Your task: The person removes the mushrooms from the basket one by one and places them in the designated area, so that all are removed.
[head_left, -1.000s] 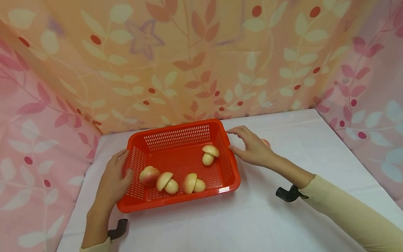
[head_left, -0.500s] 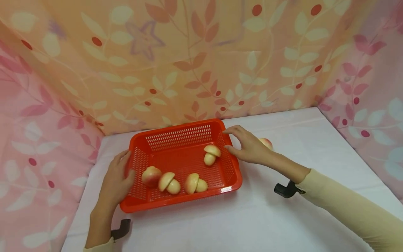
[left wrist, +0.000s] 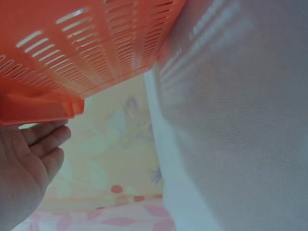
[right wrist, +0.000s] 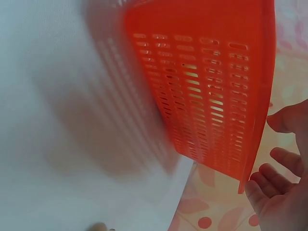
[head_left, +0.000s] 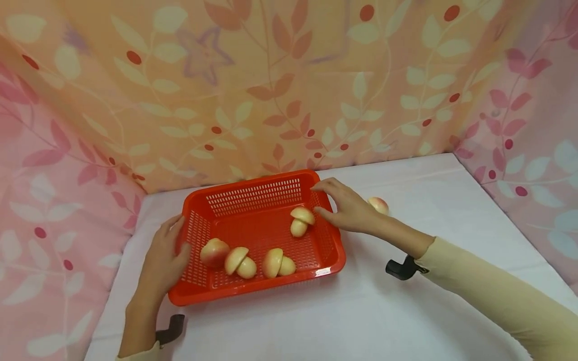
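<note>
A red plastic basket (head_left: pixel 253 220) with slotted walls stands on the white tabletop. Inside lie several pale yellow-pink pieces: a rounded fruit-like one (head_left: pixel 214 252) at front left and mushroom-shaped ones, such as a piece (head_left: pixel 301 220) near the right wall. My left hand (head_left: pixel 161 258) rests at the left rim, thumb over the basket's edge. Fairly straight fingers (left wrist: pixel 53 139) lie along the rim's outer side in the left wrist view. My right hand (head_left: pixel 347 205) is spread at the right rim, fingertips just over it in the head view, nothing between thumb and fingers.
On the white cloth (head_left: pixel 451 210) behind my right forearm lies another pale pink-yellow piece (head_left: pixel 378 205), partly hidden. Patterned curtains (head_left: pixel 289 100) close off the back and both sides. Black wrist mounts (head_left: pixel 402 268) stick out below my forearms.
My right hand has shifted left over the basket's right rim, uncovering more of the piece behind it. My left hand keeps its place at the left rim. The basket stays put.
</note>
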`<move>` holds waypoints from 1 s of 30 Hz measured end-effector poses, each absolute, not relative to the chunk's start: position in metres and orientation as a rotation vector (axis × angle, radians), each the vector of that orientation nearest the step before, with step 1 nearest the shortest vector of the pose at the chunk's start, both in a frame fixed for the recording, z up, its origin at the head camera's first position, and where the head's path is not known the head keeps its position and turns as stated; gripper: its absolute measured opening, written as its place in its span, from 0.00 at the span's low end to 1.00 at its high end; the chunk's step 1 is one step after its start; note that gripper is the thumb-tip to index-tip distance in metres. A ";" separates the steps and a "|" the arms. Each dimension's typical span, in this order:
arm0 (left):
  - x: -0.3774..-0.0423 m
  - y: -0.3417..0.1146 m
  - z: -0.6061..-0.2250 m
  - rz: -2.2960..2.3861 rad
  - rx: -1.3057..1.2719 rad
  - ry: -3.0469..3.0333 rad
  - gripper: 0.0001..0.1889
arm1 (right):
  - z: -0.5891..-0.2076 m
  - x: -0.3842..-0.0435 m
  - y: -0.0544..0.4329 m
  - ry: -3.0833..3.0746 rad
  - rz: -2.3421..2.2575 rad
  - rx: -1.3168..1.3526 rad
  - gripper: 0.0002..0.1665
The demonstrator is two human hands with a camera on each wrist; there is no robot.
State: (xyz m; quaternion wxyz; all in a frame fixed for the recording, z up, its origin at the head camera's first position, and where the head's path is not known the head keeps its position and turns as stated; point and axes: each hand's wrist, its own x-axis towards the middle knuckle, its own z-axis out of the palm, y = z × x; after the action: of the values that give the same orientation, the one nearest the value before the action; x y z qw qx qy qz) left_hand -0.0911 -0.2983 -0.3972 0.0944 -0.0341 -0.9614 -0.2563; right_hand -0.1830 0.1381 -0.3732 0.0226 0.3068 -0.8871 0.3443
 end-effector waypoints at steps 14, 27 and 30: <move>-0.088 -0.299 -0.397 -0.745 -0.109 -2.849 0.34 | -0.365 -0.177 0.126 -2.774 1.010 0.988 0.29; -0.091 -0.298 -0.397 -0.747 -0.090 -2.873 0.35 | -0.359 -0.184 0.116 -2.846 0.968 1.075 0.31; -0.091 -0.298 -0.396 -0.743 -0.094 -2.873 0.35 | -0.356 -0.186 0.114 -2.851 0.944 1.106 0.31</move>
State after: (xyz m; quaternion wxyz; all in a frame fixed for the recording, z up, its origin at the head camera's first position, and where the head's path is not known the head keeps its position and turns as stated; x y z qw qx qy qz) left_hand -0.0906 -0.2981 -0.3956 0.0863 -0.0314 -0.9640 -0.2494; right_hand -0.1858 0.1139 -0.3556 -0.0293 0.3454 -0.8904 0.2950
